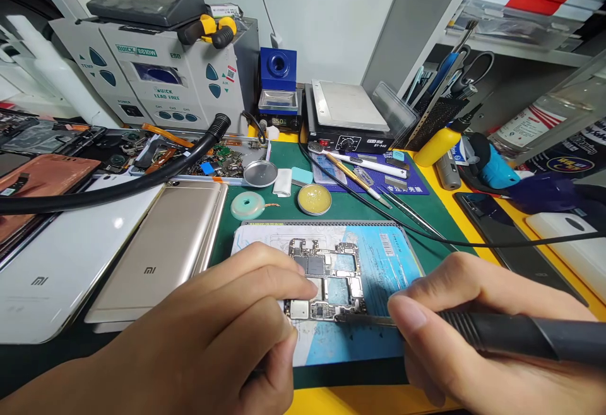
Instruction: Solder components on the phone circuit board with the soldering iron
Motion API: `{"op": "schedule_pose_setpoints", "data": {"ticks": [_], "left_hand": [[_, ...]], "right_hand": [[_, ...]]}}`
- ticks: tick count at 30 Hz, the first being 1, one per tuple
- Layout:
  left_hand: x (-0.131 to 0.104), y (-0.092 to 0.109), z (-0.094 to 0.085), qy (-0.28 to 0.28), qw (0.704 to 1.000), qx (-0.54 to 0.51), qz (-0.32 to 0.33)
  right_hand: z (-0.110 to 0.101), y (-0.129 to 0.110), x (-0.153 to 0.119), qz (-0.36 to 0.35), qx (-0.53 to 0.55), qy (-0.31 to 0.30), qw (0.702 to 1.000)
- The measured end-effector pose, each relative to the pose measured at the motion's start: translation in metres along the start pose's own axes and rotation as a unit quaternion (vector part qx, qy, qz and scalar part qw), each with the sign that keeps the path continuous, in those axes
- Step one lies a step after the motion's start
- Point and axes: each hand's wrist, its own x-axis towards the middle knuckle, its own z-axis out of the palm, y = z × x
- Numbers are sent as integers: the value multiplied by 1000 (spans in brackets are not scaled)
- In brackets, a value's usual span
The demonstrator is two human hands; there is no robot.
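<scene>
A phone circuit board [312, 266] lies on a blue and white pad [388, 257] at the centre. My left hand [237, 320] rests over the board's left side, fingertips pressing on its metal shields, the other fingers curled beneath. From the right, my right hand [464, 333] is closed round a black-handled soldering iron [521, 334]. The iron's thin tip points left and meets the board's lower edge; whether it touches a part there is too small to tell.
Behind the pad stand an open tin of yellow paste [314, 199], a green wick spool [247, 204] and a metal lid [260, 174]. The iron's cable crosses at right. Phones [156, 251] lie left, below a grey hot-air station [156, 80]. Tweezers [416, 216] lie right of centre.
</scene>
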Motion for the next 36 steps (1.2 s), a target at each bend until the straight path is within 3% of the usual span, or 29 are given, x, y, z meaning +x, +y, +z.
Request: {"op": "schedule_pose_setpoints", "data": {"ticks": [7,13,25,32,36], "left_hand": [[-6,-1,0,5,1000,-11,0],[-18,-7,-6,18,998,-43,49],[-18,-7,-9,3,999,-30,45],[-17,-5,-8,8,998,-32,48],[-17,-6,-9,8,998,-25,51]], "right_hand": [[1,0,-1,4,2,2,1000],[0,0,0,-17,-6,-7,1000],[-1,3,1,-36,-20,-21,999],[-7,10,10,-100,1,-70,993],[-2,6,6,-59,-4,-23,998]]}}
